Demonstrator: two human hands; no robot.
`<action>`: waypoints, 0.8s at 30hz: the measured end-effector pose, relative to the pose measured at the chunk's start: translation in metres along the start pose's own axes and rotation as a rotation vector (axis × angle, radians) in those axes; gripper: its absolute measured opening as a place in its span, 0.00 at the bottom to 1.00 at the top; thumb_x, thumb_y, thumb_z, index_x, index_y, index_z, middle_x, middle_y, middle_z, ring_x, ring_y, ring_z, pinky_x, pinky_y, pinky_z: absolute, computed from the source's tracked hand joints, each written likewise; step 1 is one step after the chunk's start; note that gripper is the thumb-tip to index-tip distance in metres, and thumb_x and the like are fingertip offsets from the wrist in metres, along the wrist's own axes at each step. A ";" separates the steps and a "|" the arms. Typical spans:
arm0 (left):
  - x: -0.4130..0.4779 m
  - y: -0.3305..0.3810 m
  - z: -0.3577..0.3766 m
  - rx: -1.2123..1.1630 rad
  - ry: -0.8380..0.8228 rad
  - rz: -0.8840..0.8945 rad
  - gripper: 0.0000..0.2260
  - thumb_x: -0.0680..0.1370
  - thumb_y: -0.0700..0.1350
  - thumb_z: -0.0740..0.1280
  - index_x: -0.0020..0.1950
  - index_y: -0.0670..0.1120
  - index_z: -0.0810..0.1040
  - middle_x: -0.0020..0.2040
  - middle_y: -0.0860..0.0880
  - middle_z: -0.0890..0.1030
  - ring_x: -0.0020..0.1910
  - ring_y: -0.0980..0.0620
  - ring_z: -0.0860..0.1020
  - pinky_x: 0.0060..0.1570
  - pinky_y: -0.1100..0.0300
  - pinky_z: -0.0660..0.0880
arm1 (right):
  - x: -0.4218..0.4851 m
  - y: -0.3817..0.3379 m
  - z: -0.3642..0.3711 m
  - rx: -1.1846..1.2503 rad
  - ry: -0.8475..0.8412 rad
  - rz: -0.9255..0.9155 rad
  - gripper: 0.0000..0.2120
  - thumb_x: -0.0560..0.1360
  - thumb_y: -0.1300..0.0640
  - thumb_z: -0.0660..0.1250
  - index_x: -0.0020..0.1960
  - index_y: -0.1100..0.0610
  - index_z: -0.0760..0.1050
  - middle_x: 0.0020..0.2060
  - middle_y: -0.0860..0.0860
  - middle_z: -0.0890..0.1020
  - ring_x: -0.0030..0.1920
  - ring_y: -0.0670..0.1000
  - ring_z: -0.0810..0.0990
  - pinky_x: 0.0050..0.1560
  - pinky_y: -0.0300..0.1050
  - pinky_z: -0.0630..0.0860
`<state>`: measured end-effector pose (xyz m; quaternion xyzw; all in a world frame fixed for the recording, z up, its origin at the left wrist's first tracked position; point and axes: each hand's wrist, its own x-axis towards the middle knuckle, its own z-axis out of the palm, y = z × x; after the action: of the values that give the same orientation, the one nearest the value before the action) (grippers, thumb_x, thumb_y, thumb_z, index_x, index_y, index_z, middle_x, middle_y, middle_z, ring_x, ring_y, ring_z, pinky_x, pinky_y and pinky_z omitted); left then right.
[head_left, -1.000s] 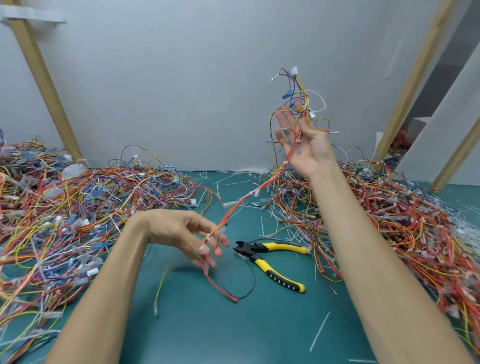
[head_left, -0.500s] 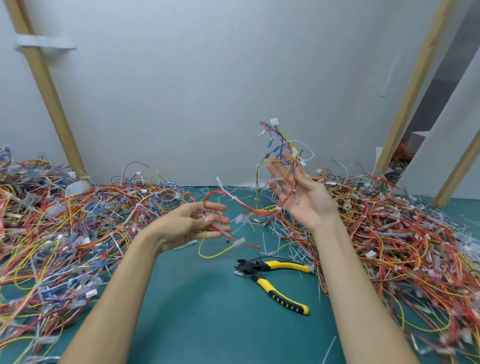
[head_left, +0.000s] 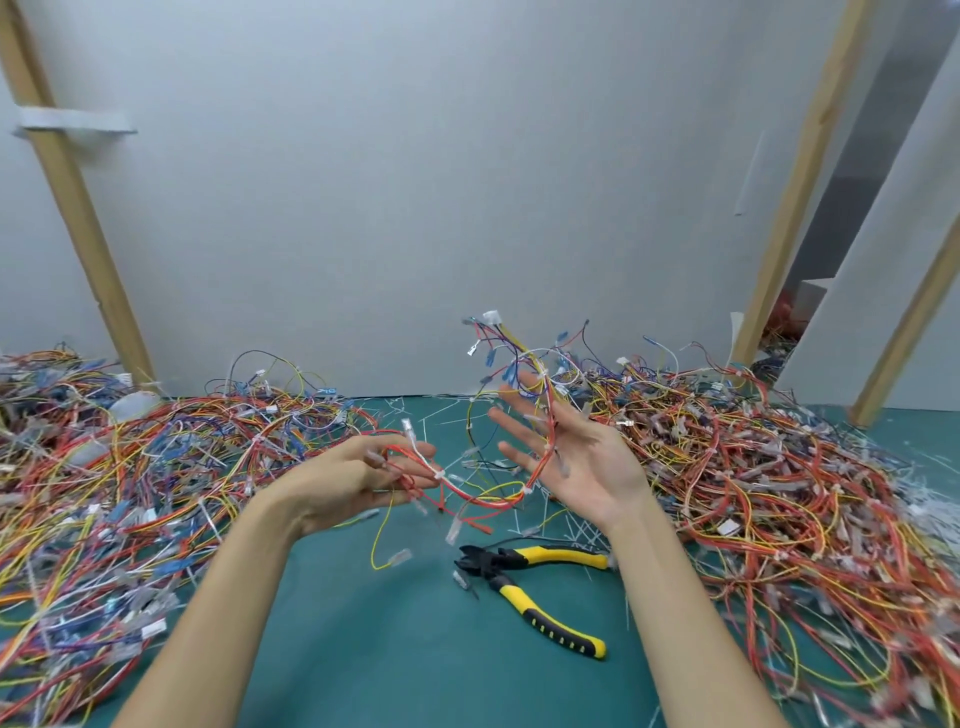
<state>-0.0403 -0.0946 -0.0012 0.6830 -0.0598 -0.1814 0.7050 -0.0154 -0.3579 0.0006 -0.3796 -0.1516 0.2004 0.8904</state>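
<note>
Obs., head view. My left hand and right hand are bare, uncovered from fingertips to wrists. Fingers are long and slender. Nails are too blurred to tell length or finish. My left forearm and right forearm are bare as well, smooth along the whole length that shows and tapering toward the wrists. Both arms are cut off by the lower edge of the view, so I cannot tell what I am wearing above that.

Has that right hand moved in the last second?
Yes. The right hand, with the wire harness across it, has come down toward the yellow pliers; a second ago it was much higher above them.
</note>
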 end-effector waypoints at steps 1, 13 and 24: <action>0.000 -0.001 0.001 0.025 -0.017 -0.016 0.18 0.81 0.26 0.50 0.61 0.36 0.75 0.55 0.39 0.83 0.54 0.48 0.83 0.55 0.57 0.79 | -0.001 0.000 -0.001 -0.014 -0.010 0.014 0.20 0.82 0.56 0.55 0.73 0.53 0.70 0.70 0.57 0.74 0.68 0.62 0.74 0.59 0.59 0.77; -0.006 0.000 0.004 0.260 -0.268 -0.177 0.07 0.83 0.33 0.56 0.59 0.35 0.71 0.53 0.36 0.82 0.52 0.35 0.82 0.46 0.54 0.81 | -0.008 -0.003 -0.008 -0.133 -0.096 0.115 0.21 0.83 0.49 0.55 0.74 0.37 0.64 0.70 0.59 0.73 0.67 0.65 0.74 0.41 0.56 0.83; -0.008 0.002 -0.018 0.245 -0.088 0.030 0.07 0.76 0.43 0.69 0.53 0.49 0.81 0.52 0.43 0.84 0.45 0.37 0.84 0.39 0.55 0.81 | -0.021 -0.025 -0.011 -0.148 -0.079 0.046 0.19 0.83 0.49 0.55 0.73 0.38 0.67 0.69 0.58 0.74 0.53 0.61 0.84 0.31 0.46 0.83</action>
<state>-0.0416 -0.0748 0.0013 0.7544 -0.1227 -0.1919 0.6156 -0.0235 -0.3903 0.0089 -0.4394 -0.1924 0.2239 0.8484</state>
